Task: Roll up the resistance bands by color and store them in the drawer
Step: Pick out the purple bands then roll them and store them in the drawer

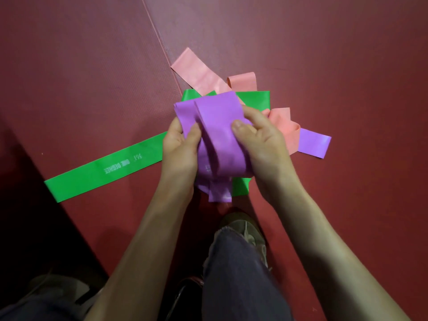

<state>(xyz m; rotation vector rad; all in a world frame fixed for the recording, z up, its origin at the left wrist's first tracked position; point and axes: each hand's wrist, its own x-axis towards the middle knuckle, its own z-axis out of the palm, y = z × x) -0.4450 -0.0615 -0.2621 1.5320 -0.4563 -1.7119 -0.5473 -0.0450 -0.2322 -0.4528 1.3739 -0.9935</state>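
Resistance bands lie scattered over the dark red mat (324, 54), and the long green band (104, 172) stretches flat to the left, white lettering up, its far end running under the pile. Pink bands (199, 72) fan out behind, another purple band (313, 144) pokes out at the right. Up front, the purple band (217, 126) is bunched in folds above the heap, left hand (179, 147) and right hand (259, 137) both clamped on it, thumbs pressing down on top. Below, a shoe (243, 228) and grey trouser leg (236, 274).
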